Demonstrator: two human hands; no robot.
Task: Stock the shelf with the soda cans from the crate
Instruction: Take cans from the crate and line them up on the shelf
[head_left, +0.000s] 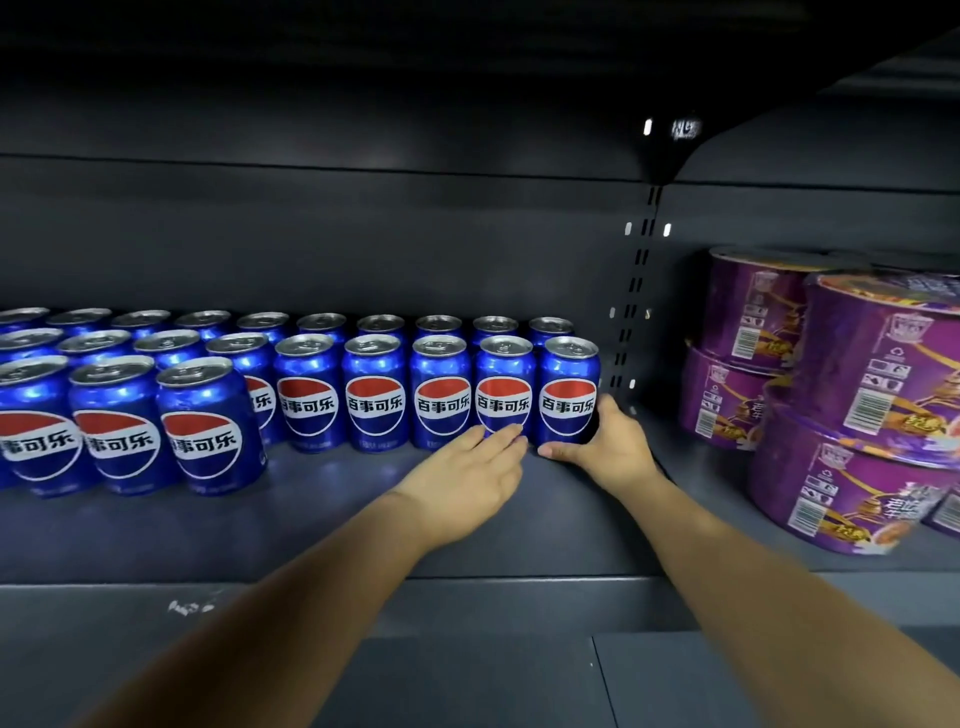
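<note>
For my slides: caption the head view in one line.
Right hand grips the rightmost soda can on the shelf; left hand touches the neighbouring can with straight fingers.

Left grip (467, 462), right grip (608, 441), forearms (753, 566) seemingly bare

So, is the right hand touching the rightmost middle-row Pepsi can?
Touching. The head view shows the right hand curled round the base of the rightmost middle-row Pepsi can.
</note>
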